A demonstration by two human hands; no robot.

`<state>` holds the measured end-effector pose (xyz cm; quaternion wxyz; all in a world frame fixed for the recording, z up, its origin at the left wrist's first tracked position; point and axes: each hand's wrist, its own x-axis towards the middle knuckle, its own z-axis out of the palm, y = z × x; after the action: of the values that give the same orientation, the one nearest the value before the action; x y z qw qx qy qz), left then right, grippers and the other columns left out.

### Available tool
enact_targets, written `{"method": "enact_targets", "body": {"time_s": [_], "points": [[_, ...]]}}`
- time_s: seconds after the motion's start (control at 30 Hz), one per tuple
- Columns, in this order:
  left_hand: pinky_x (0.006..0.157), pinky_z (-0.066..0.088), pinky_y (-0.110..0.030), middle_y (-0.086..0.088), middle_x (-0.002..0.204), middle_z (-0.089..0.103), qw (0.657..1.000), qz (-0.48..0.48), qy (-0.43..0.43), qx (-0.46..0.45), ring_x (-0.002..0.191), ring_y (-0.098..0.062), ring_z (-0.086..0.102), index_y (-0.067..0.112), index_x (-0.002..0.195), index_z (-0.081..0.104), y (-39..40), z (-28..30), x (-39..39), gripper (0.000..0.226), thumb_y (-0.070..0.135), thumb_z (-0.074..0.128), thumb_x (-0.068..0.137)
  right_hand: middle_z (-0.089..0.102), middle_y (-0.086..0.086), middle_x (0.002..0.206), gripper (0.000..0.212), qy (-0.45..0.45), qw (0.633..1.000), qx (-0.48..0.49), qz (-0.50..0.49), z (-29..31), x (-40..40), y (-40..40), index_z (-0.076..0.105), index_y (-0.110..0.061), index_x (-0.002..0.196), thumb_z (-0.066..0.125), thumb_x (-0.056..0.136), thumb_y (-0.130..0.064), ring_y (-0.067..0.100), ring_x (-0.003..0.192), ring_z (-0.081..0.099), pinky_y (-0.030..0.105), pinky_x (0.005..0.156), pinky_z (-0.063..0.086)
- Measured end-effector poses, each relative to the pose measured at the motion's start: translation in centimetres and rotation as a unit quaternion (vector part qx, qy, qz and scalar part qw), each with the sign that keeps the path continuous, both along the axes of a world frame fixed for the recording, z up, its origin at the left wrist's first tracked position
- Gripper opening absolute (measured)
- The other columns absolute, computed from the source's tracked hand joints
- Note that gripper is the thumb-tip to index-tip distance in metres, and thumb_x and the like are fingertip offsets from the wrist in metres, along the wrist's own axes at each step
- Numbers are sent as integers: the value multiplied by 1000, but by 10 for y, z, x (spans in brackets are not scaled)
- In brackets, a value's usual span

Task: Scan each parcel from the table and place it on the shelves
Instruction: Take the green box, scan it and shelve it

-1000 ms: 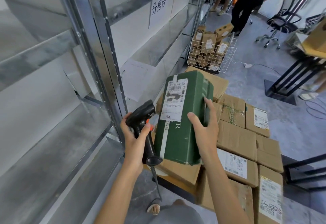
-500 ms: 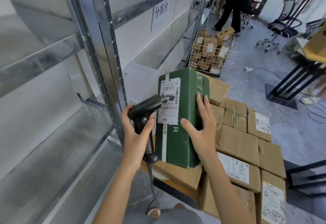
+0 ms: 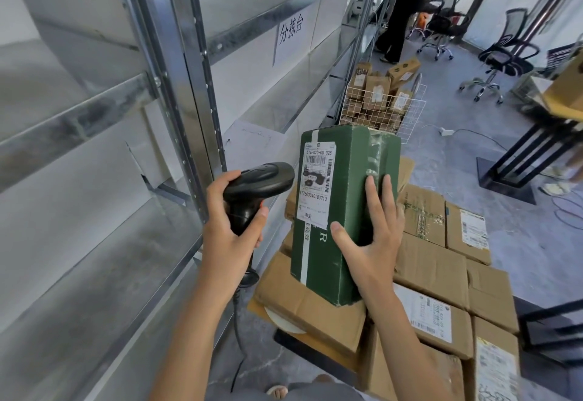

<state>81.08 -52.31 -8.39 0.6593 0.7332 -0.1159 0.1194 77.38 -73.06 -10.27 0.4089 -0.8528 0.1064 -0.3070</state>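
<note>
Galvanised steel shelving (image 3: 176, 91) fills the left of my view, its lower shelves bare where visible; I judge this the destination for the parcels. A paper sign (image 3: 291, 36) hangs on one of its rails. Right of it, brown cardboard parcels (image 3: 432, 274) lie packed edge to edge on the table (image 3: 285, 336), of which only a dark near-left corner shows. Further back, a wire basket (image 3: 383, 109) of small cartons stands on the floor beside the shelving, with office chairs (image 3: 501, 63) and a standing person beyond.

The green parcel (image 3: 340, 211) is held upright above the table's left edge, clear of the stack, its white shipping label (image 3: 317, 181) turned toward the scanner; I judge this deliberate, to present the barcode. My right hand (image 3: 375, 239) grips it from the right side, thumb pressed on the front face, fingers laid close together along the side panel.

My left hand (image 3: 232, 227) wraps the handle of the black barcode scanner (image 3: 257, 184), fingers curled round the grip, the head aimed at the label and just beside it. Its cable hangs down toward the floor. Scan in hand; shelving not yet done.
</note>
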Motion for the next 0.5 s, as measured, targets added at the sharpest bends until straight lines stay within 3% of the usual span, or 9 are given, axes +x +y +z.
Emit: {"method": "enact_targets", "body": {"time_s": [0.13,0.33,0.5], "points": [[63,58,-26,-8,122,60,1000,6,0,-8,67,-18,67,63,126,39,-2,-2,5,67,10,67,95,15,-19,165,84,3,1000,-10,-3,-2,2,0,29,-42,152,60,75,-54,31,151,19,58,122,13],[63,57,-22,-7,126,59,1000,-1,-10,8,77,-18,66,68,123,37,-8,0,5,69,13,68,95,9,-30,163,85,8,1000,-17,1,-6,5,-2,22,-54,152,60,76,-55,14,148,13,54,123,10],[79,60,-34,-8,126,60,999,0,-13,35,95,-33,67,70,123,34,-11,2,6,69,18,68,94,6,-34,162,86,9,1000,-20,0,-6,9,-4,15,-67,148,59,75,-56,6,146,10,61,122,14]]}}
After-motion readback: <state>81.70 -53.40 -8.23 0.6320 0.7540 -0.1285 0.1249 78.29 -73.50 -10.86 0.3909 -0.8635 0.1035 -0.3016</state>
